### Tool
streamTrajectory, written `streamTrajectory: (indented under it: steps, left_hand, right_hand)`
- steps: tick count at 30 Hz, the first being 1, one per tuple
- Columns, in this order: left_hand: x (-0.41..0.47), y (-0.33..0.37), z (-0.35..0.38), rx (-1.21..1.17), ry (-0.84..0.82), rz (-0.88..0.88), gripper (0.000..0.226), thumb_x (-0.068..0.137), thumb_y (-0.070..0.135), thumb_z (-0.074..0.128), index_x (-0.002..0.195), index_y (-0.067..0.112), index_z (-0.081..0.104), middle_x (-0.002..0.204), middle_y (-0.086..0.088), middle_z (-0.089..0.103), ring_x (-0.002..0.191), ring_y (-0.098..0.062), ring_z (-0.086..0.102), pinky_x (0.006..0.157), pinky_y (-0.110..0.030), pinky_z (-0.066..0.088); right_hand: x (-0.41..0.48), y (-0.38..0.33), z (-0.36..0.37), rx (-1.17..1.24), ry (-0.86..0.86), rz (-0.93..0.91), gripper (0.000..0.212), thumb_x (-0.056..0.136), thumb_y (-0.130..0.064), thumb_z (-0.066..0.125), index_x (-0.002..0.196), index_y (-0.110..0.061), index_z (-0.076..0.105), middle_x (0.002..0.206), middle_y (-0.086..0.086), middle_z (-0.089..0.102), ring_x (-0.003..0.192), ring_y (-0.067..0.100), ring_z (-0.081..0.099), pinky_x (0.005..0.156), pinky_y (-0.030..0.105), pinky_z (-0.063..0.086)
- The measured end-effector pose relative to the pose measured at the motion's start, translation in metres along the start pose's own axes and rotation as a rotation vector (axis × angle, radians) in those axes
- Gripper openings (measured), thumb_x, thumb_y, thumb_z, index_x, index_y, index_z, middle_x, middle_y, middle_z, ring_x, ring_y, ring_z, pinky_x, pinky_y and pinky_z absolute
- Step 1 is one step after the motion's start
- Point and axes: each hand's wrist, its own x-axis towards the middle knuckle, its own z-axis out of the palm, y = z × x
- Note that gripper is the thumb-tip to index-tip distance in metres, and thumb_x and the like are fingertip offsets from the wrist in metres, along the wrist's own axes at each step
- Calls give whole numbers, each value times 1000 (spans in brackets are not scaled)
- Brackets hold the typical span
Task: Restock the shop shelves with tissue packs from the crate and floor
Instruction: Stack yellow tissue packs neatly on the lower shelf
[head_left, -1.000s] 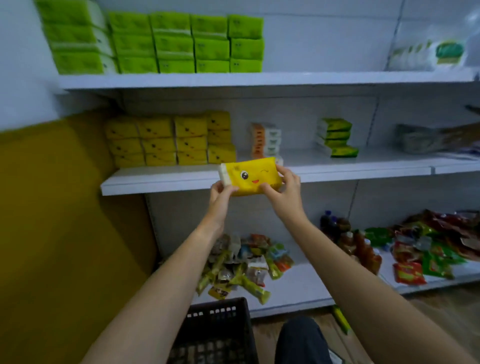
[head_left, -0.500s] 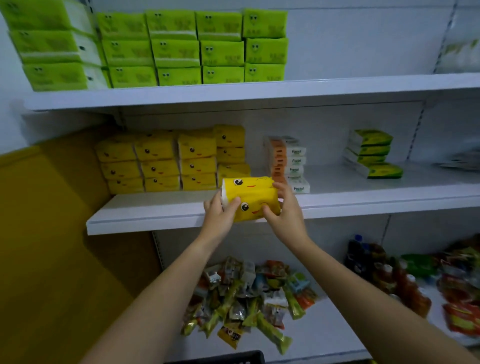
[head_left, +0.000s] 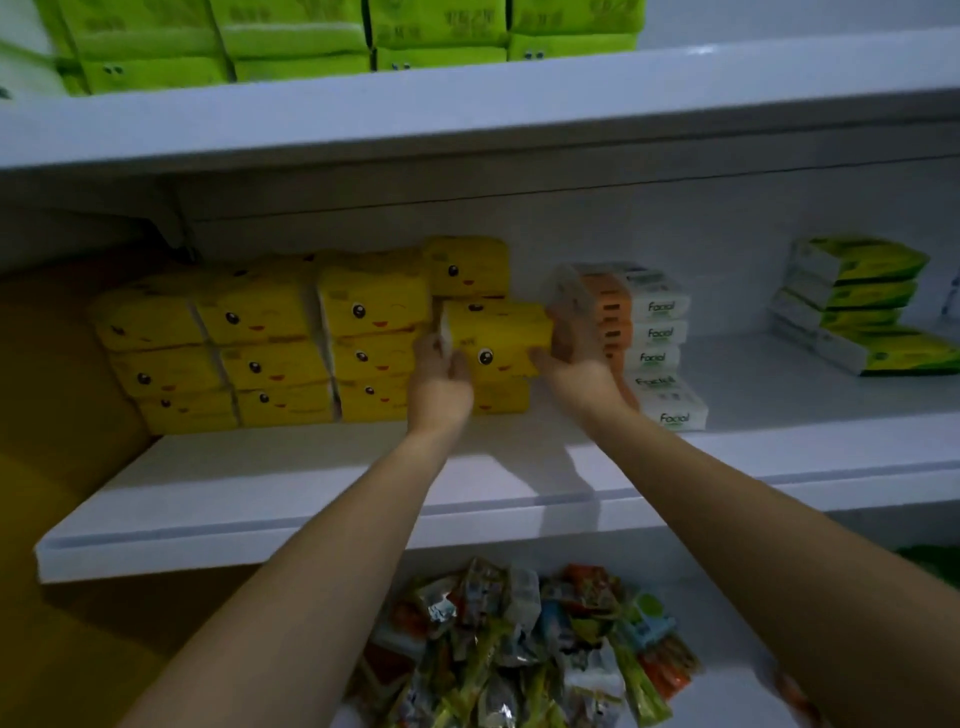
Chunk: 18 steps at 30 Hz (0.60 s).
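A yellow tissue pack (head_left: 501, 338) with a cartoon face sits against the right end of the stacked yellow packs (head_left: 260, 348) on the middle shelf (head_left: 291, 499). My left hand (head_left: 441, 379) grips its left end and my right hand (head_left: 576, 364) grips its right end. The pack rests on top of another yellow pack (head_left: 501, 397), just below a single upper one (head_left: 465, 267). The crate is out of view.
Orange and white Facial tissue packs (head_left: 644, 338) stand right beside my right hand. Green and white packs (head_left: 862, 306) lie farther right. Green packs (head_left: 291, 47) fill the top shelf. Snack packets (head_left: 519, 644) are heaped on the bottom shelf. A yellow wall (head_left: 52, 519) is at left.
Both hands carried the yellow pack up from in front of the shelf edge and back into the shelf, onto the right end of the yellow stack. The view moved closer and the crate left the frame.
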Motion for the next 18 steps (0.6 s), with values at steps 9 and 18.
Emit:
streamTrajectory:
  steps: [9, 18]
  left_hand:
    - [5, -32, 11, 108, -38, 105, 62, 91, 3, 49, 145, 3, 20, 142, -19, 30, 129, -29, 37, 104, -31, 34]
    - [-35, -11, -13, 578, -230, 133, 61, 96, 28, 43, 147, 8, 15, 152, -14, 24, 140, -31, 20, 114, -40, 19]
  right_hand:
    - [18, 22, 24, -196, -153, 9, 53, 91, -8, 52, 141, -10, 34, 140, 12, 41, 129, 25, 41, 79, 7, 36]
    - [-42, 0, -12, -504, -323, -96, 62, 93, -26, 51, 147, -20, 21, 152, 5, 28, 138, 24, 27, 108, 30, 25]
